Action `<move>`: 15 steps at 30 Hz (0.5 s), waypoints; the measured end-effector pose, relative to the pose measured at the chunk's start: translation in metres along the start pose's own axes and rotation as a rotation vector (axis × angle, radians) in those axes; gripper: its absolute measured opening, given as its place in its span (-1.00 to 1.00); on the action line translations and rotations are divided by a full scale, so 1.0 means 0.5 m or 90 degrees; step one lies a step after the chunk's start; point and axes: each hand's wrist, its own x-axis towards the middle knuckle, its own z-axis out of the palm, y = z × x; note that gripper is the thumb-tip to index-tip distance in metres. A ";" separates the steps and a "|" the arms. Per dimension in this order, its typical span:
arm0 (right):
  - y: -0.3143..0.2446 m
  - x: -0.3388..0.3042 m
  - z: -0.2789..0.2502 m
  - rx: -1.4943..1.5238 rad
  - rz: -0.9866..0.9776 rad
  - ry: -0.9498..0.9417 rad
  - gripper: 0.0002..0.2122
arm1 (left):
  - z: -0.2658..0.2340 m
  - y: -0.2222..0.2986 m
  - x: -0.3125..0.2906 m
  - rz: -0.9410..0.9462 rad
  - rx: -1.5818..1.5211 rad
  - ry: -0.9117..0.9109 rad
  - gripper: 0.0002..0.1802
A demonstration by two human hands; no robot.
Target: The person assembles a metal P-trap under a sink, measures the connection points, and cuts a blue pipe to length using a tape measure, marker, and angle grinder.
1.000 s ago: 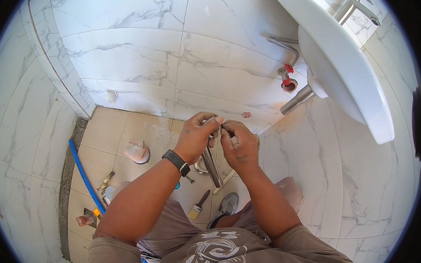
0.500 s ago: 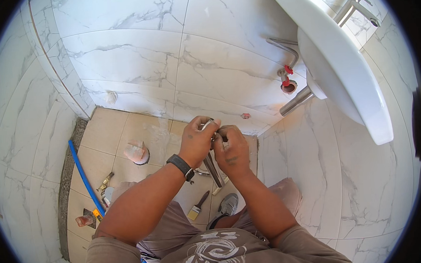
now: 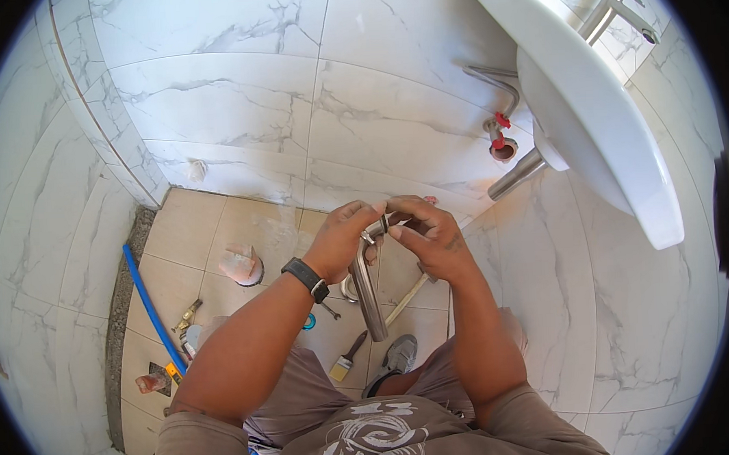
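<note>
My left hand (image 3: 339, 243) is closed around the upper bend of a chrome drain pipe (image 3: 368, 302). The pipe's long straight leg hangs down toward my shoe. At the pipe's upper end sits a dark ring (image 3: 385, 224). My right hand (image 3: 432, 242) has thumb and fingers pinched at that ring, partly around the pipe's mouth. Some of the right fingertips are hidden behind the pipe. On the floor below lie a paintbrush (image 3: 349, 357), a hammer (image 3: 408, 297) and a small wrench (image 3: 331, 310), partly covered.
A white washbasin (image 3: 588, 120) with a chrome tailpiece (image 3: 517, 176) juts from the right. Beside it are a red-handled valve (image 3: 500, 128) and a wall outlet. On the left floor lie a blue pipe (image 3: 152, 303) and brass fitting (image 3: 188, 315). A covered floor pipe (image 3: 242, 266) stands up.
The pipe has come up and left with my left hand. My right hand has shifted right and turned, its fingers now at the pipe's end. The hammer and wrench show more.
</note>
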 end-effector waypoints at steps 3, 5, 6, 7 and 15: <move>-0.004 -0.007 -0.019 -0.045 0.015 -0.031 -0.67 | -0.002 -0.001 0.001 -0.021 0.030 0.013 -0.55; 0.000 -0.010 -0.022 -0.058 -0.011 -0.023 -0.67 | -0.002 -0.003 0.003 -0.013 0.060 0.005 -0.54; 0.002 -0.011 -0.023 -0.065 -0.024 -0.018 -0.67 | -0.002 -0.004 0.004 -0.011 0.075 0.003 -0.54; 0.003 -0.013 -0.022 -0.041 0.012 -0.019 -0.67 | -0.001 -0.005 0.005 -0.002 0.079 0.002 -0.54; -0.003 -0.025 -0.003 -0.019 -0.040 -0.003 -0.68 | 0.001 -0.010 -0.001 0.006 0.181 0.024 -0.54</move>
